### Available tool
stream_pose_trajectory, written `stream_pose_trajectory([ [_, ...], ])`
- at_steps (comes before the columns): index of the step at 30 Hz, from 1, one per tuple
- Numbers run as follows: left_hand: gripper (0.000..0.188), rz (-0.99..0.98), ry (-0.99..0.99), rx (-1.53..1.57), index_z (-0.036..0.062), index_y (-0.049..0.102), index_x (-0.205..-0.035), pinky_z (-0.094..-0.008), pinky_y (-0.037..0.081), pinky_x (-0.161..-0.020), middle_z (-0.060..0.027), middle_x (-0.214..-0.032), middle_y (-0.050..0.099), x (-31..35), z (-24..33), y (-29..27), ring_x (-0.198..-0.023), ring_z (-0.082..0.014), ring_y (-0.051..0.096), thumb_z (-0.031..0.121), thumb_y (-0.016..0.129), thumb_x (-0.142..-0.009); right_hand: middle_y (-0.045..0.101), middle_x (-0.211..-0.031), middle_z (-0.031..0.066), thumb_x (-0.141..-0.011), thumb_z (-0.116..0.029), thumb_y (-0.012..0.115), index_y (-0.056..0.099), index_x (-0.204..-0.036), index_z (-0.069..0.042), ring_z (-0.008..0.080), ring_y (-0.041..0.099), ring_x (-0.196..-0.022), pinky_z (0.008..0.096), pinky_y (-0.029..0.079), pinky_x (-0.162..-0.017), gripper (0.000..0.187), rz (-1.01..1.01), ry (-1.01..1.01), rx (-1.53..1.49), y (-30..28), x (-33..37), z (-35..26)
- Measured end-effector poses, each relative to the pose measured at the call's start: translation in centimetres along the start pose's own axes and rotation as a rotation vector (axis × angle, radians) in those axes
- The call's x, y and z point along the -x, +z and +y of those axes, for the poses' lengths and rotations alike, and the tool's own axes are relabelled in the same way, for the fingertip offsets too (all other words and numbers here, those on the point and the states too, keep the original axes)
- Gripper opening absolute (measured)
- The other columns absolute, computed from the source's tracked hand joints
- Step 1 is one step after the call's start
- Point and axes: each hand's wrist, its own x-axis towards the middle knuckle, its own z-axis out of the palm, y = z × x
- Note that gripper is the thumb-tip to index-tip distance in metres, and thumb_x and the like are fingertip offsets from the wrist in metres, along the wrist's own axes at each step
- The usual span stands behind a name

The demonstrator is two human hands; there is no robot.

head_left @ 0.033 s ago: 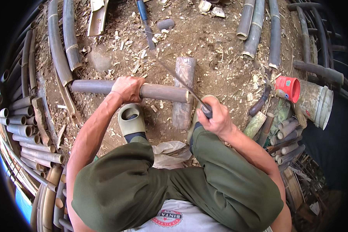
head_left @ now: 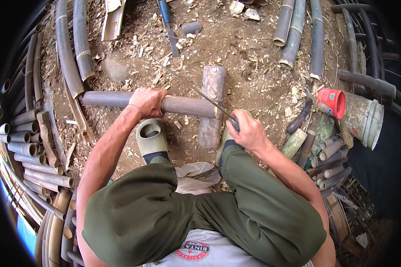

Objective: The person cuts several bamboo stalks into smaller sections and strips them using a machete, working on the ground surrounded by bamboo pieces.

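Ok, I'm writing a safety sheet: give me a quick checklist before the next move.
1. Left hand gripping the bamboo tube: ok.
2. Right hand closed on the knife handle: ok.
3. Left hand apart from the blade: ok, it's farther left.
4. Right end of the bamboo tube over the wooden block: ok.
5. Blade touching the bamboo tube: cannot tell, depth unclear.
6. Ground free of chips: not ok, chips lie scattered.

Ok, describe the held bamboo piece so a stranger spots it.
On the chip-strewn ground, find the wooden block near the shoes. The bamboo piece runs left from it, one end over the block. Unlike the bamboo poles beyond, it lies crosswise, under the left hand.
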Motion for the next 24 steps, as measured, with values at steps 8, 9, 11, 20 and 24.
stream_pose_trajectory([
  [8,0.039,0.045,0.02,-0.01,0.0112,0.062,-0.097,-0.046,0.056,-0.079,-0.013,-0.093,0.071,0.8,-0.5,0.2,-0.09,-0.0341,0.07,0.027,0.077,-0.066,0.066,-0.081,0.0169,-0.089,-0.013,0.07,0.056,-0.109,-0.001,0.0328,0.068,-0.066,0.0404,0.055,-0.059,0.028,0.131,-0.07,-0.251,-2.3,-1.7,-4.4],
  [9,0.038,0.072,0.034,-0.019,0.0108,0.062,-0.096,-0.0461,0.057,-0.078,-0.0131,-0.092,0.071,0.5,-0.5,-0.1,-0.09,-0.0343,0.071,0.027,0.077,-0.066,0.066,-0.081,0.0168,-0.089,-0.012,0.071,0.056,-0.109,-0.001,0.0327,0.068,-0.065,0.0399,0.056,-0.059,0.028,0.182,-0.129,-0.247,-1.7,-1.3,-3.3],
  [11,0.04,0.051,0.025,-0.01,0.0116,0.062,-0.098,-0.0462,0.056,-0.078,-0.0132,-0.093,0.071,0.6,-0.1,0.0,-0.09,-0.034,0.07,0.028,0.077,-0.065,0.067,-0.083,0.0204,-0.093,-0.02,0.065,0.054,-0.108,0.001,0.0364,0.069,-0.068,0.0432,0.057,-0.059,0.028,-0.226,0.128,0.154,0.1,0.3,0.6],
  [20,0.038,0.069,-0.003,-0.005,0.0122,0.062,-0.098,-0.0455,0.056,-0.081,-0.0111,-0.093,0.069,0.5,-0.5,-0.2,-0.091,-0.0328,0.069,0.027,0.078,-0.066,0.067,-0.086,0.0203,-0.092,-0.02,0.069,0.058,-0.106,0.001,0.0377,0.07,-0.074,0.0432,0.057,-0.064,0.027,0.067,-0.02,-0.187,-2.8,-2.0,-4.2],
  [24,0.04,0.096,0.002,0.003,0.011,0.062,-0.097,-0.0453,0.055,-0.081,-0.0112,-0.091,0.069,0.6,-0.3,0.2,-0.091,-0.0327,0.069,0.027,0.079,-0.065,0.068,-0.084,0.021,-0.092,-0.023,0.067,0.054,-0.111,0.003,0.038,0.07,-0.074,0.0423,0.056,-0.061,0.034,-0.415,0.338,0.032,0.1,-0.3,1.3],
])
